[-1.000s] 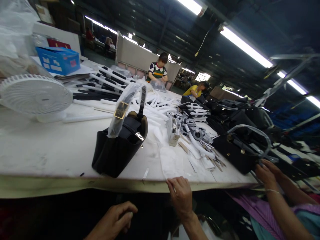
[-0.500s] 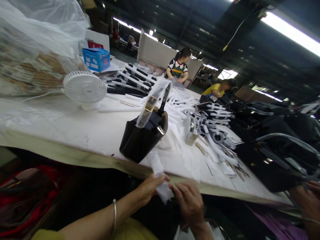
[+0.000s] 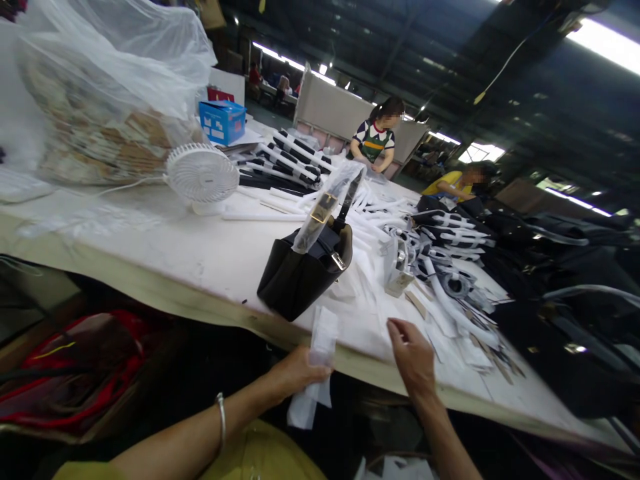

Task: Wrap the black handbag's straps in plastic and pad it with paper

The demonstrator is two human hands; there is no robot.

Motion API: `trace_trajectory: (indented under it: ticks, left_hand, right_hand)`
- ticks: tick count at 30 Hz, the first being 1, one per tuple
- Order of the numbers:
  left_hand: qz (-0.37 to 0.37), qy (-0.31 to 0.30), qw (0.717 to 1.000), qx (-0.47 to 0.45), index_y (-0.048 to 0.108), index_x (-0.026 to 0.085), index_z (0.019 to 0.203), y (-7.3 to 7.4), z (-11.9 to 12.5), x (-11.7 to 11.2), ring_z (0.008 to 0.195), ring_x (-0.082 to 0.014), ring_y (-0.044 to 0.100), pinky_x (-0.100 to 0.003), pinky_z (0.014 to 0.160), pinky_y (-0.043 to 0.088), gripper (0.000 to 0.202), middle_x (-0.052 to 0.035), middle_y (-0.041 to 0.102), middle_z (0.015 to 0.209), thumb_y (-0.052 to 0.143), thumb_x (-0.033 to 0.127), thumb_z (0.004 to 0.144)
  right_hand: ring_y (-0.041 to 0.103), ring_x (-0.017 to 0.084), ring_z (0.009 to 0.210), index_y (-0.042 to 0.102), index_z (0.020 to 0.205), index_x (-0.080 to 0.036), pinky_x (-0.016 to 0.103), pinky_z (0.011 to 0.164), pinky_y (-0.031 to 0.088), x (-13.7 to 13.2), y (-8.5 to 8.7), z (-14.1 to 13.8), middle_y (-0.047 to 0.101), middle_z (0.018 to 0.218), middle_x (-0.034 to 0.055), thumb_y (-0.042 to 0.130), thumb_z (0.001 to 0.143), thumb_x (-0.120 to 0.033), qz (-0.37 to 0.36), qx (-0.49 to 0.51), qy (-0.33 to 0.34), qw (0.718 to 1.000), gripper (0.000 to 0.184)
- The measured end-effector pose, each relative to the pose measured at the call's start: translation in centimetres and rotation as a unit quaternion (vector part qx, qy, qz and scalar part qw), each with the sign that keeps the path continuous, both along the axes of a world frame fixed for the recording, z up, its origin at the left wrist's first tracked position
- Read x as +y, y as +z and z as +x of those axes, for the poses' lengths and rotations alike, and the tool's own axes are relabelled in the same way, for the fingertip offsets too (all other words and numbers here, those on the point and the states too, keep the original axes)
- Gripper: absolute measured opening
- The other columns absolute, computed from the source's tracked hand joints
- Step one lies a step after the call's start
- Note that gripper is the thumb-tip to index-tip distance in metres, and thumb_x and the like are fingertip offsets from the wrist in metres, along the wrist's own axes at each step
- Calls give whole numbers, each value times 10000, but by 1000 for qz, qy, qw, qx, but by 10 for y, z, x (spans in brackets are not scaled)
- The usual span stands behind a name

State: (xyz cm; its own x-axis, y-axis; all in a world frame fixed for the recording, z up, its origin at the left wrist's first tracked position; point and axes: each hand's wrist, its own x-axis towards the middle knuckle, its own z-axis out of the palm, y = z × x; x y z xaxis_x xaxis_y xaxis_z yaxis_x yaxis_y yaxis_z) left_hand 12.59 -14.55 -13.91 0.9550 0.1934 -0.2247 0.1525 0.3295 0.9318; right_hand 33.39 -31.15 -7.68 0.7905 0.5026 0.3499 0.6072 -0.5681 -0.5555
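A closed grip is kept by the left hand [image 3: 296, 375] on a white paper strip [image 3: 324, 337], which is held upright at the lower centre of the frame, just in front of the worktop [image 3: 190, 247] edge. The right hand [image 3: 413, 353] is seen open (fingers loosely curved, nothing in them) just right of the strip. Just above the strip a black handbag [image 3: 300, 280] is stood on the worktop, its handle wrapped in clear plastic. White wrappers [image 3: 450, 313] are strewn to its right; a white fan [image 3: 203, 175] is set towards the upper left.
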Motion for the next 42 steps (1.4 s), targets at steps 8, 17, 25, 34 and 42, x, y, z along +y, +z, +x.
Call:
trace_trajectory:
  ticks: [8, 17, 25, 34, 42]
  left_hand:
    - [64, -51, 996, -42, 686, 130, 832, 22, -9, 5, 648, -124, 470, -223, 611, 364, 185, 27, 592, 725, 663, 235, 682]
    - [125, -101, 987, -5, 523, 164, 634, 31, -19, 11, 546, -96, 366, -220, 480, 257, 206, 57, 444, 593, 702, 264, 655]
    - [2, -38, 997, -61, 619, 144, 969, 28, -15, 15, 622, -157, 519, -267, 586, 414, 588, -11, 563, 719, 436, 696, 878]
    - [89, 85, 991, -51, 555, 152, 710, 24, -1, 13, 622, -115, 388, -229, 577, 308, 341, 45, 450, 649, 603, 477, 802]
    - [77, 129, 987, -52, 544, 157, 711, 21, -3, 22, 621, -116, 381, -235, 587, 302, 378, 47, 429, 648, 597, 526, 771]
  right_hand:
    - [609, 168, 584, 642, 948, -159, 279, 489, 484, 66, -4, -97, 696, 786, 55, 766, 626, -612, 128, 469, 36, 873, 569]
    - [592, 128, 627, 627, 1059, -170, 249, 615, 468, 53, -13, -113, 666, 717, -16, 871, 597, -470, 254, 563, 51, 785, 603]
    - [590, 131, 643, 635, 1060, -167, 245, 605, 443, 49, -7, -102, 697, 765, 6, 856, 635, -407, 272, 488, 57, 828, 536]
    - [652, 198, 754, 718, 943, -171, 299, 688, 508, 45, -4, -98, 740, 818, 53, 815, 666, -451, 181, 381, 84, 903, 406]
    - [684, 216, 829, 643, 1132, -144, 342, 810, 536, 28, 7, -1, 725, 990, 95, 591, 818, -556, 121, 119, -50, 984, 520]
